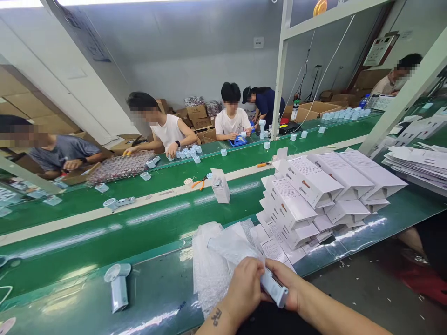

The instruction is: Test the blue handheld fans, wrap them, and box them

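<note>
A pale blue device with a long handle (274, 289), shaped like a handheld fan, lies between my two hands, partly inside a translucent bubble-wrap bag (232, 246). My left hand (246, 281) is closed around the bag's near end and the device. From the other side, my right hand (285, 279) grips the device along its handle, with the thumb on top. The handle's end sticks out towards me; its other end is covered by the bag. Beneath my left hand rests a stack of flat bubble-wrap bags (207, 279).
Another pale blue device (118, 286) lies on the bench at left. White printed boxes (303, 195) are piled at right. An upright white box (220, 186) and orange-handled pliers (199, 183) are near the green conveyor (157, 228). Several co-workers sit across it.
</note>
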A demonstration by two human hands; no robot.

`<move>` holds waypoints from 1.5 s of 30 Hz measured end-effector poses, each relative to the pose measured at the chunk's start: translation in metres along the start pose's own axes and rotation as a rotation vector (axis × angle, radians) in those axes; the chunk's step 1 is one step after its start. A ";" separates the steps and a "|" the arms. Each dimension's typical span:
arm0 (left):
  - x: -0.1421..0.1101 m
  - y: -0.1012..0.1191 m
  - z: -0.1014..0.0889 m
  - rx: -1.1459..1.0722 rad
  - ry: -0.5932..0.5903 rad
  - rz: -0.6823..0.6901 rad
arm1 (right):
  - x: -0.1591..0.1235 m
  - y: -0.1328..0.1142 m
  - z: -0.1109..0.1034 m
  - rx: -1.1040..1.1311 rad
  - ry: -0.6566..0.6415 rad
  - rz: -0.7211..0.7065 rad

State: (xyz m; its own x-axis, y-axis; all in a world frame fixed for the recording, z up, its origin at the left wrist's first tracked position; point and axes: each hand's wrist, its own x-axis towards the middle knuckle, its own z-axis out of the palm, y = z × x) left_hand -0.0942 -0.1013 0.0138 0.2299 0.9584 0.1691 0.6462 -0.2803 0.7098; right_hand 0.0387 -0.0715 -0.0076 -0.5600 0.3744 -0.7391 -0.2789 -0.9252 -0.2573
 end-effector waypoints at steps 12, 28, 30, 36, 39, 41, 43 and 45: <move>-0.007 0.027 -0.064 -0.300 -0.078 -0.457 | -0.077 -0.036 0.010 -1.700 0.339 -0.621; -0.023 0.040 -0.078 -0.543 0.211 -0.301 | -0.085 -0.065 0.041 -0.989 -0.002 -0.127; -0.020 0.039 -0.074 -0.557 0.111 -0.297 | -0.075 -0.057 0.049 -0.800 -0.055 -0.114; -0.023 0.030 -0.041 -0.527 0.205 -0.519 | -0.063 -0.044 0.034 -0.546 -0.013 -0.306; -0.029 0.017 -0.052 -0.585 0.413 -0.626 | -0.054 -0.041 -0.018 -0.997 0.417 -0.583; -0.033 0.005 -0.066 -0.649 0.456 -0.695 | -0.039 -0.030 -0.055 -1.351 0.664 -0.673; -0.037 -0.008 -0.079 -0.647 0.474 -0.694 | -0.017 -0.012 -0.081 -1.541 0.776 -0.628; -0.040 -0.019 -0.087 -0.595 0.478 -0.650 | 0.005 0.006 -0.095 -1.612 0.834 -0.612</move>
State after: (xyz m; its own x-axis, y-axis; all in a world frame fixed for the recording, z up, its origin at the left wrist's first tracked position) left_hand -0.1785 -0.1296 0.0527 -0.4399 0.8734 -0.2090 0.0429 0.2529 0.9665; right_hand 0.1084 -0.0810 -0.0714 -0.0822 0.9569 -0.2785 0.8928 -0.0534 -0.4472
